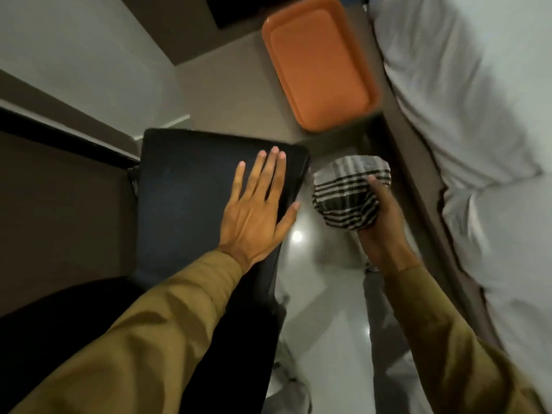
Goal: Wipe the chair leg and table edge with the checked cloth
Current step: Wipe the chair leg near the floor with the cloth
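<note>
My left hand (257, 204) lies flat with its fingers spread on the black padded top of the chair (191, 189) at the middle of the view. My right hand (385, 222) holds the bunched black-and-white checked cloth (346, 192) in the air just right of the chair, above the glossy floor. The chair's legs are hidden below its black top. A dark table (44, 186) with a black edge strip (68, 138) runs along the left, beside the chair.
An orange plastic tray (319, 64) sits on a grey surface at the top middle. A bed with white bedding (478, 115) fills the right side. Pale glossy floor (325, 324) shows between the chair and the bed.
</note>
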### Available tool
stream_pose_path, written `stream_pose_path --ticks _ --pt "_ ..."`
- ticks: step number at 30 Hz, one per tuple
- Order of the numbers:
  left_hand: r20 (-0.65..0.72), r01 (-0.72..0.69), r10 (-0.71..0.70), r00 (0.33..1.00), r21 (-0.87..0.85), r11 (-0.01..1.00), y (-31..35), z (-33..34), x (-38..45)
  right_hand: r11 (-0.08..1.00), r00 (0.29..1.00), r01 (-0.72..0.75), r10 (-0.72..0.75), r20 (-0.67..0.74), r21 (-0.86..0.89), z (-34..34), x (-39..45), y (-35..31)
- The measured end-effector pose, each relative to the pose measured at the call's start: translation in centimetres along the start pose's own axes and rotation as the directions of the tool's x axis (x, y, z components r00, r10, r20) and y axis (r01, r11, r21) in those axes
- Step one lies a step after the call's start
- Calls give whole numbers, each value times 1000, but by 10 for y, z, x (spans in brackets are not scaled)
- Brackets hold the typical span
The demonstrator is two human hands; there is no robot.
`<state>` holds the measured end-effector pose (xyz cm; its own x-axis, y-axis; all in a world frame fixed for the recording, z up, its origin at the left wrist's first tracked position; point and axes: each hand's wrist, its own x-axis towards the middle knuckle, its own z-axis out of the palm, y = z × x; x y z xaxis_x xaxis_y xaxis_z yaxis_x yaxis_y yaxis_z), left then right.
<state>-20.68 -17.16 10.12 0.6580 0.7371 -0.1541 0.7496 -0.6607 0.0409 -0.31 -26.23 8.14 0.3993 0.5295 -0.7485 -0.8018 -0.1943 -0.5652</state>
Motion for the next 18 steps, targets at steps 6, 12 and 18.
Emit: stream_pose_path --ticks 6,12,18 --pt "56 -189 186 981 63 980 9 47 -53 999 973 43 -44 -226 -12 -98 -50 128" --pt "123 -361 344 931 154 920 12 89 -68 992 917 -68 21 -397 -105 -174 -87 250" --pt "59 -394 390 919 128 910 22 128 -68 978 859 -195 134 -494 -74 -206 -95 341"
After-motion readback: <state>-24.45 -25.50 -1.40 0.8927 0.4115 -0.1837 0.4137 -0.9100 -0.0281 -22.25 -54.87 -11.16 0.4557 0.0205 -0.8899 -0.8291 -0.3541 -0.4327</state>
